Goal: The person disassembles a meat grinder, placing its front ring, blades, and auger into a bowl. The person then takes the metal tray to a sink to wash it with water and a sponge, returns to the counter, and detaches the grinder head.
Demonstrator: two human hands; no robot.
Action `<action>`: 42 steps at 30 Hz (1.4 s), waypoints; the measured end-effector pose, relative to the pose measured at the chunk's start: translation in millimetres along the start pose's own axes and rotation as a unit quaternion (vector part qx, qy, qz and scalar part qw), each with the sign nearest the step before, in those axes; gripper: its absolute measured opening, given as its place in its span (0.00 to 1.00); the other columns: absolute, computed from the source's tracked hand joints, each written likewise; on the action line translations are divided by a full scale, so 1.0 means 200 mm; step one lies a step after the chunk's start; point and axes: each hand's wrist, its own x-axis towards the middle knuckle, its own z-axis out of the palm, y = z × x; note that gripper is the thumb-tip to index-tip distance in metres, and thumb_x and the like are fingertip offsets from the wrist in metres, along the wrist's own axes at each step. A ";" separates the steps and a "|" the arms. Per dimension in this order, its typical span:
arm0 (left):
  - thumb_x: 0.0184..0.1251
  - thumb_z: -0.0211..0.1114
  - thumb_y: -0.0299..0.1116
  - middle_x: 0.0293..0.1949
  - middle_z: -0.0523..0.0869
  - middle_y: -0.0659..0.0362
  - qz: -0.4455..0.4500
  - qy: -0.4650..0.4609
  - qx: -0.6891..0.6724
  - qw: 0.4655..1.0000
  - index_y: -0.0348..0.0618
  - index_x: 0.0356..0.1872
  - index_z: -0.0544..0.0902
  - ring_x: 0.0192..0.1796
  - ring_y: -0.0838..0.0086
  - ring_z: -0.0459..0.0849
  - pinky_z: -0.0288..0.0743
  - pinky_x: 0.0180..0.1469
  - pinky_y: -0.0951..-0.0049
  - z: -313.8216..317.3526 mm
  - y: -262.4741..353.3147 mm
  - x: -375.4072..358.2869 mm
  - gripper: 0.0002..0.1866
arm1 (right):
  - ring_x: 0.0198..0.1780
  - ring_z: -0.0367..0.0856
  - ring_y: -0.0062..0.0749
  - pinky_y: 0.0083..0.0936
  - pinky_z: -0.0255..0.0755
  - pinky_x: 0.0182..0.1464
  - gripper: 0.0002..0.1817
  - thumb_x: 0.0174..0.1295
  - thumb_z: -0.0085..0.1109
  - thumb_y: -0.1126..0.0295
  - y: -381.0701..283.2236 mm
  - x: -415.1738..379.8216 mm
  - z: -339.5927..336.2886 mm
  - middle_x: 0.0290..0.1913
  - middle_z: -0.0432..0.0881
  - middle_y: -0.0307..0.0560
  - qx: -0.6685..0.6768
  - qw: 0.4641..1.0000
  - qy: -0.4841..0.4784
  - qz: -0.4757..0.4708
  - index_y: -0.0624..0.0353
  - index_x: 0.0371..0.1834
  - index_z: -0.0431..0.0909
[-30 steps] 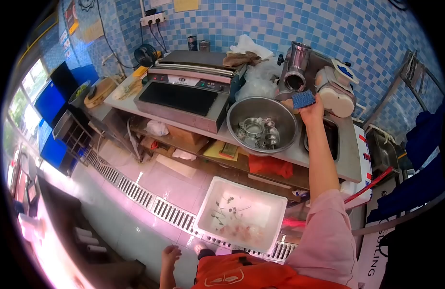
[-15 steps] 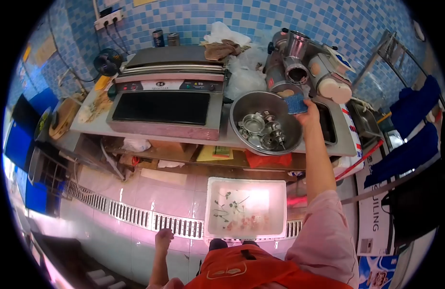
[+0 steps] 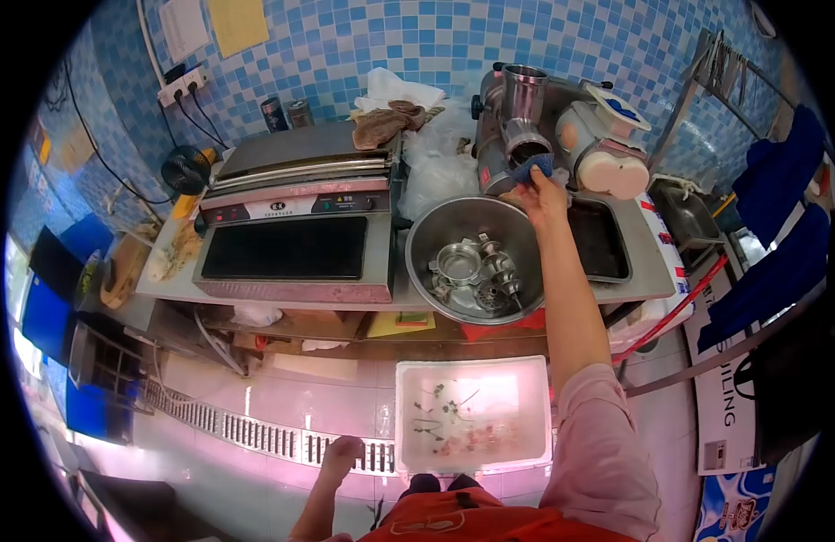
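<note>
My right hand (image 3: 545, 196) reaches over the counter and is closed around a blue scrubbing cloth (image 3: 533, 169). It presses the cloth at the open mouth of the steel meat grinder (image 3: 523, 107), just under the upright feed tube. Below my forearm, a large steel bowl (image 3: 420, 262) contains metal grinder parts (image 3: 497, 269) and a round metal ring (image 3: 459, 263). My left hand (image 3: 345, 454) hangs low over the floor drain, fingers curled, with nothing visible in it.
A wrapping machine (image 3: 284, 247) stands left on the counter, plastic bags (image 3: 442, 172) beside it. Right of the bowl lies a dark tray (image 3: 600, 239), with a white-ended machine (image 3: 607, 149) behind. On the floor at my feet is a white foam box (image 3: 476, 366) with scraps inside.
My right hand has moved with the cloth from above the bowl's rim up and left to the grinder's mouth. My left hand has shifted slightly right. The camera view has tilted and shifted.
</note>
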 end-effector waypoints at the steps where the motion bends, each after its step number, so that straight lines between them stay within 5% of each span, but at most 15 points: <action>1: 0.58 0.60 0.25 0.29 0.82 0.62 0.008 0.000 0.002 1.000 0.37 0.38 0.79 0.29 0.82 0.77 0.69 0.27 0.82 0.03 0.03 -0.02 0.08 | 0.28 0.74 0.29 0.26 0.72 0.29 0.13 0.53 0.63 0.71 0.02 0.00 0.01 0.33 0.76 0.44 -0.011 1.000 0.007 0.009 0.60 0.39 0.71; 3: 0.58 0.60 0.25 0.30 0.82 0.61 0.057 -0.006 0.041 0.998 0.37 0.39 0.79 0.31 0.81 0.77 0.70 0.30 0.82 0.05 0.00 -0.03 0.08 | 0.27 0.74 0.30 0.27 0.72 0.29 0.14 0.53 0.63 0.70 0.03 0.03 0.05 0.33 0.76 0.44 -0.035 0.999 0.017 0.024 0.60 0.39 0.70; 7: 0.58 0.60 0.26 0.31 0.82 0.60 0.006 0.043 0.011 0.999 0.37 0.40 0.78 0.32 0.79 0.79 0.71 0.33 0.79 0.11 0.01 -0.13 0.09 | 0.29 0.75 0.37 0.34 0.75 0.26 0.18 0.53 0.59 0.73 0.01 0.06 0.13 0.35 0.75 0.50 -0.006 0.993 0.052 0.108 0.63 0.46 0.66; 14: 0.58 0.61 0.30 0.32 0.83 0.59 -0.070 0.054 0.005 0.996 0.40 0.42 0.78 0.34 0.74 0.82 0.73 0.34 0.77 0.05 -0.10 -0.26 0.11 | 0.33 0.77 0.53 0.49 0.80 0.26 0.23 0.51 0.52 0.82 0.10 0.20 0.14 0.46 0.69 0.63 0.063 0.992 0.111 0.007 0.66 0.52 0.60; 17: 0.58 0.61 0.29 0.32 0.83 0.59 -0.047 0.034 0.012 0.998 0.40 0.41 0.78 0.35 0.75 0.81 0.73 0.34 0.77 -0.07 -0.09 -0.20 0.10 | 0.40 0.75 0.59 0.58 0.77 0.36 0.23 0.55 0.49 0.80 0.10 0.17 0.14 0.48 0.69 0.61 0.037 0.994 0.098 0.000 0.64 0.55 0.58; 20: 0.55 0.62 0.25 0.32 0.82 0.59 0.065 0.018 0.100 0.993 0.38 0.38 0.80 0.35 0.76 0.80 0.74 0.37 0.77 -0.25 -0.03 -0.05 0.09 | 0.38 0.76 0.59 0.55 0.79 0.33 0.23 0.55 0.50 0.79 0.12 0.17 0.14 0.45 0.71 0.61 0.049 0.990 0.128 -0.030 0.62 0.54 0.59; 25: 0.58 0.61 0.24 0.32 0.82 0.62 0.160 -0.038 0.193 0.967 0.39 0.40 0.79 0.37 0.81 0.78 0.73 0.41 0.80 -0.53 0.34 0.24 0.08 | 0.43 0.74 0.56 0.53 0.79 0.37 0.19 0.56 0.47 0.80 0.08 0.17 0.12 0.47 0.69 0.60 0.033 0.995 0.090 -0.028 0.65 0.52 0.60; 27: 0.60 0.60 0.25 0.30 0.80 0.65 0.096 -0.059 0.159 0.981 0.40 0.40 0.79 0.34 0.84 0.76 0.71 0.38 0.83 -0.59 0.50 0.34 0.07 | 0.45 0.73 0.56 0.53 0.79 0.38 0.18 0.57 0.45 0.80 0.06 0.14 0.14 0.47 0.69 0.59 0.029 0.995 0.096 -0.009 0.65 0.52 0.60; 30: 0.59 0.60 0.29 0.30 0.81 0.62 0.139 -0.096 0.186 0.968 0.42 0.40 0.79 0.29 0.80 0.77 0.72 0.33 0.79 -0.64 0.59 0.54 0.08 | 0.43 0.75 0.56 0.53 0.78 0.38 0.16 0.58 0.45 0.80 0.06 0.11 0.17 0.47 0.70 0.62 0.037 0.992 0.118 -0.021 0.68 0.50 0.62; 39: 0.62 0.59 0.36 0.41 0.82 0.55 0.277 -0.335 0.288 0.853 0.44 0.45 0.78 0.40 0.68 0.81 0.75 0.43 0.71 -0.32 1.16 0.71 0.13 | 0.44 0.75 0.55 0.53 0.77 0.41 0.15 0.61 0.44 0.76 0.01 0.10 0.13 0.47 0.71 0.60 -0.009 0.996 0.073 0.059 0.66 0.51 0.62; 42: 0.64 0.57 0.40 0.43 0.81 0.53 0.266 -0.311 0.307 0.860 0.45 0.47 0.77 0.41 0.68 0.80 0.74 0.44 0.72 -0.12 1.47 0.66 0.15 | 0.46 0.74 0.57 0.54 0.76 0.43 0.16 0.62 0.45 0.75 0.00 0.10 0.17 0.48 0.70 0.61 -0.007 0.995 0.079 0.062 0.67 0.52 0.61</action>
